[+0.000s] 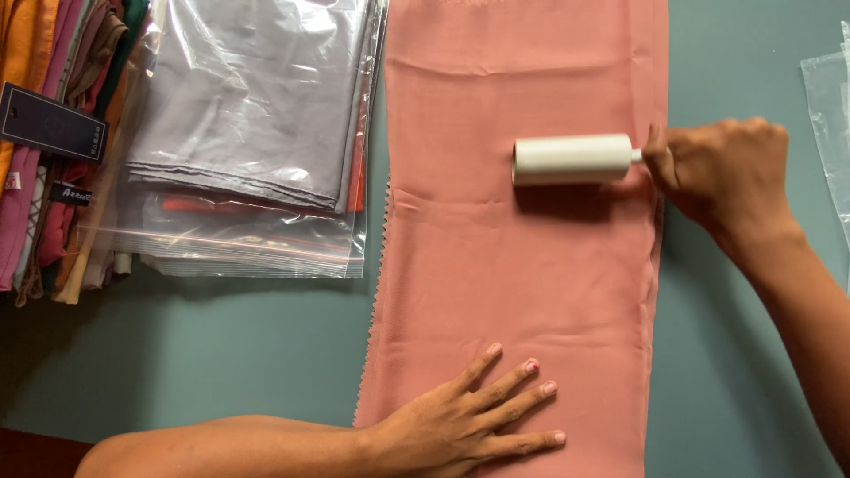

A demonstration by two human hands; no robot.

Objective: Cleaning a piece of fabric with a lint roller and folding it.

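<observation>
The white lint roller lies crosswise on the long salmon-pink cloth, handle rightward in the clenched right hand, the left hand pressing flat, clear zip bags and dark rectangular labels far left.

Two bare forearms, no sleeves in view, no watch, ring or bracelet. Left hand near edge: slim long fingers, short rounded nails, middle fingernail with patch of worn pink-red polish, others plain. Right hand at right: knuckles prominent, nails hidden from camera, wrist bare
</observation>
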